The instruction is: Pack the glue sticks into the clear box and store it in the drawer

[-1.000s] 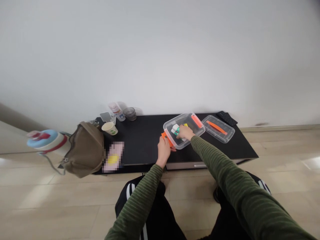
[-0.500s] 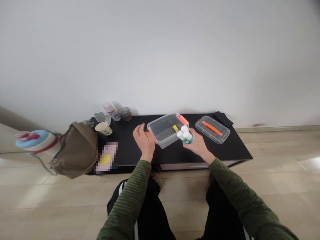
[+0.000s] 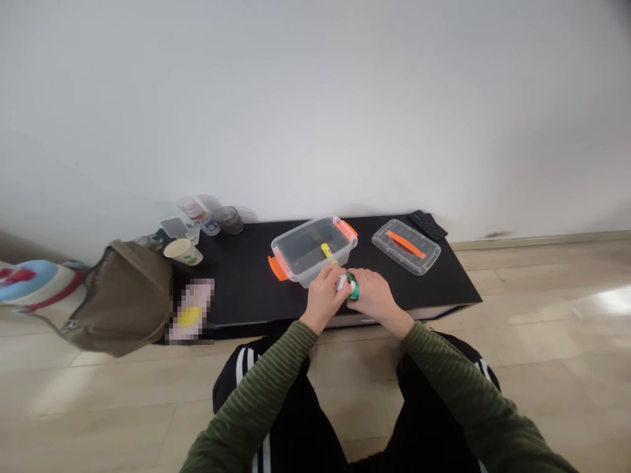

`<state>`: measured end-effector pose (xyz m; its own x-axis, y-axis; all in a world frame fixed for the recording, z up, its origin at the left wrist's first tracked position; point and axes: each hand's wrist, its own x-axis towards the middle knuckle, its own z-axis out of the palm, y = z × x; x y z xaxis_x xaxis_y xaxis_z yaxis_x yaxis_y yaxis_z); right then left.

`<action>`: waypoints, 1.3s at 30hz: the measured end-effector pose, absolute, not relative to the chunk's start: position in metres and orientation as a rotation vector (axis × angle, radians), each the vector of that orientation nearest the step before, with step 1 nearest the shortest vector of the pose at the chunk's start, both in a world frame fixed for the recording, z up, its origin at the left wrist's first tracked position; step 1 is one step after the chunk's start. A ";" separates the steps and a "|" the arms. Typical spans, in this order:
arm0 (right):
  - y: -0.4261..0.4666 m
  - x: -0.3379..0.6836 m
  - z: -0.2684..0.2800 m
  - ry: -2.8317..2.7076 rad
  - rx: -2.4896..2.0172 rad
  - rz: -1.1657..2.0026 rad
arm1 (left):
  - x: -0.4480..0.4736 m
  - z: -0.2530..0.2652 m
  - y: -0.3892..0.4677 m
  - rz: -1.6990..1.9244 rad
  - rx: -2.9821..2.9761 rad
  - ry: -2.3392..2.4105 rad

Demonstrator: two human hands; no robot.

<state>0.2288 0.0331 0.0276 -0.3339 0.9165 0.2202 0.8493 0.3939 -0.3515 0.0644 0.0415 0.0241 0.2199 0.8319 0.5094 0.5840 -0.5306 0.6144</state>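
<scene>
Both of my hands meet in front of the clear plastic box. My right hand (image 3: 373, 293) is closed around white-capped tubes (image 3: 353, 289) with green labels; how many it holds is hidden by the fingers. At their white ends, my left hand (image 3: 325, 295) has its fingers pinched round one white cap (image 3: 340, 282). The box (image 3: 300, 253) stands lidless on the black cabinet, its orange side latches (image 3: 279, 268) swung outward. Inside it lies a small yellow tube (image 3: 327, 250). To the right rests the clear lid (image 3: 407, 248) with an orange handle.
The low black cabinet (image 3: 246, 289) stands against a wall. On its left are a paper cup (image 3: 183, 252), a spray bottle (image 3: 198, 215), a dark glass (image 3: 228, 220) and a brown bag (image 3: 123, 295). A black keypad-like object (image 3: 428, 225) lies behind the lid.
My left hand has left the box's left latch and moved right to the tubes. My right hand has drawn them slightly left and down. The camera view has shifted a little.
</scene>
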 end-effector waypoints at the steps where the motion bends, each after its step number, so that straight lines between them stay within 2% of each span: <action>1: 0.032 0.229 0.030 -2.283 -1.523 0.199 | 0.067 0.024 0.041 1.273 2.170 1.304; 5: 0.029 0.236 0.036 -2.276 -1.548 0.149 | 0.077 0.027 0.040 1.444 2.091 1.193; 11: 0.029 0.250 0.039 -2.308 -1.612 0.382 | 0.093 0.027 0.040 1.522 1.927 1.162; 14: 0.030 0.253 0.038 -2.277 -1.619 0.289 | 0.099 0.027 0.042 1.562 1.900 1.178; 18: 0.030 0.258 0.039 -2.316 -1.608 0.324 | 0.104 0.029 0.043 1.565 1.867 1.206; 23: 0.035 0.259 0.041 -2.269 -1.543 0.139 | 0.108 0.030 0.044 1.667 1.903 1.175; 28: 0.046 0.272 0.042 -2.348 -1.417 0.420 | 0.106 0.032 0.047 1.697 1.839 1.178; 32: 0.055 0.307 0.034 -2.120 -1.613 0.502 | 0.089 0.035 0.054 1.805 1.650 1.376; 35: 0.067 0.327 0.025 -1.724 -1.828 0.642 | 0.085 0.026 0.059 1.595 1.889 1.371; 39: 0.088 0.322 0.010 -1.542 -2.029 0.713 | 0.106 -0.002 0.067 0.800 2.384 1.442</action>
<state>0.3221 0.0881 0.0098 0.2253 0.9679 -0.1115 0.7119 -0.2417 -0.6594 0.1057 0.0667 -0.0020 0.3622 0.8726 0.3277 0.7400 -0.4829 0.4682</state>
